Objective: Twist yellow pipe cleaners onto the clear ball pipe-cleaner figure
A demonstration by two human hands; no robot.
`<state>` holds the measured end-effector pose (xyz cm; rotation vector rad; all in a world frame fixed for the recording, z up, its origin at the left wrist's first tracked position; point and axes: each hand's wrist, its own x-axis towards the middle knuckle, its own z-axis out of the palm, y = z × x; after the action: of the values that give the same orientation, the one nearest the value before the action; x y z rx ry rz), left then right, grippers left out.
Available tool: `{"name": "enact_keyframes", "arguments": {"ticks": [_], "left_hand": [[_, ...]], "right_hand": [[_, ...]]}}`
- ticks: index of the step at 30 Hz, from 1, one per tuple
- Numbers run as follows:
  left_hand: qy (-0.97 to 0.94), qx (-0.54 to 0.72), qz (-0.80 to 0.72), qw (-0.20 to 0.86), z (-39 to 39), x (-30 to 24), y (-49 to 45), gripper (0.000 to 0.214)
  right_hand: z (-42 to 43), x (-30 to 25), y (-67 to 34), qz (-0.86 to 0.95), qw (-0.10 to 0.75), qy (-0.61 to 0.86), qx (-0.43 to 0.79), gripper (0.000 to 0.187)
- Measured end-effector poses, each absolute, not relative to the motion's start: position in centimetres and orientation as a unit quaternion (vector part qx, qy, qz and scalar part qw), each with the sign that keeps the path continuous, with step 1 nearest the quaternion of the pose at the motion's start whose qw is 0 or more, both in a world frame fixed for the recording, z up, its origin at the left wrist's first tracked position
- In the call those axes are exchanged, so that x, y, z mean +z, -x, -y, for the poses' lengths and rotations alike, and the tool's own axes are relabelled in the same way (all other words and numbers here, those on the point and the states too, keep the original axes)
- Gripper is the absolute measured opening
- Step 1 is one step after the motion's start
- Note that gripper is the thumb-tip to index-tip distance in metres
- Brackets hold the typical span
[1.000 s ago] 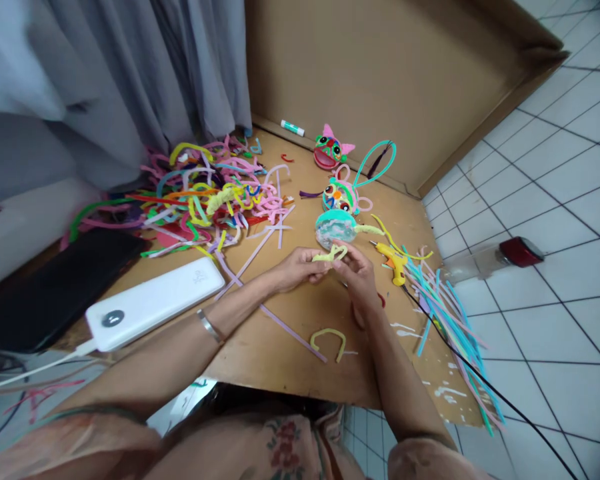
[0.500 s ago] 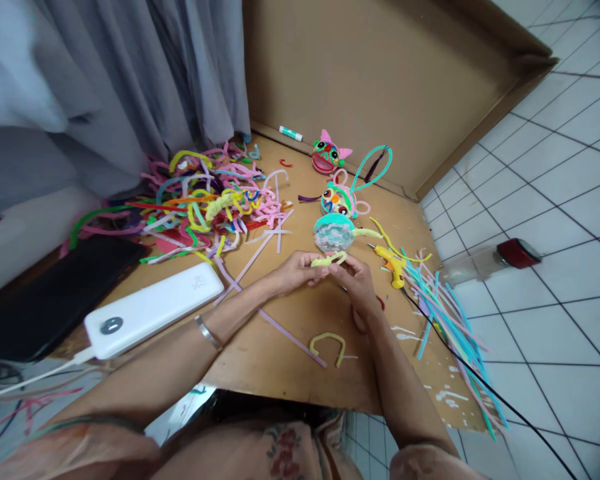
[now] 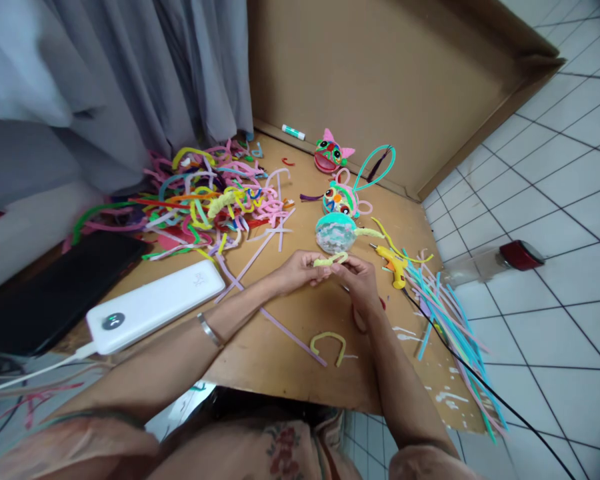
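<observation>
Between my hands is a looped pale yellow pipe cleaner (image 3: 339, 257), pinched above the middle of the table. My left hand (image 3: 300, 272) grips its left part, and my right hand (image 3: 358, 279) holds it at the right, below the loop. Just beyond my fingers rests a round turquoise-rimmed piece (image 3: 336, 233) with a whitish, glossy face; a pale yellow pipe cleaner (image 3: 369, 233) sticks out to its right. A bent yellow pipe cleaner (image 3: 329, 339) lies nearer to me. Scissors with red handles (image 3: 360, 319) are partly hidden under my right wrist.
A tangle of colourful pipe cleaners (image 3: 215, 200) covers the left back. The yellow glue gun (image 3: 394, 267) and straight pipe cleaners (image 3: 450, 320) lie right. Two decorated faces (image 3: 330, 155) and a glue stick (image 3: 293, 132) are behind. A white power bank (image 3: 155, 308) sits left.
Both hands keep nearly the same pinch on the yellow pipe cleaner. The whole view has shifted slightly; nothing has been let go or picked up.
</observation>
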<state>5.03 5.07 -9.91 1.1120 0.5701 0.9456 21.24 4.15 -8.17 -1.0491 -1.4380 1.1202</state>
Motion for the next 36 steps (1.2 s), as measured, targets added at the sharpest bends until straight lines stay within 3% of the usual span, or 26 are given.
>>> {"name": "enact_keyframes", "arguments": {"ticks": [32, 36], "left_hand": [[-0.508, 0.443, -0.301, 0.674, -5.12, -9.97, -5.18, 0.049], [-0.542, 0.455, -0.319, 0.63, -5.42, -10.53, -4.95, 0.046]], "right_hand": [[-3.77, -7.7, -21.17, 0.562, 0.453, 0.502, 0.477, 0.036], [-3.71, -7.88, -21.05, 0.575, 0.441, 0.507, 0.468, 0.036]]}}
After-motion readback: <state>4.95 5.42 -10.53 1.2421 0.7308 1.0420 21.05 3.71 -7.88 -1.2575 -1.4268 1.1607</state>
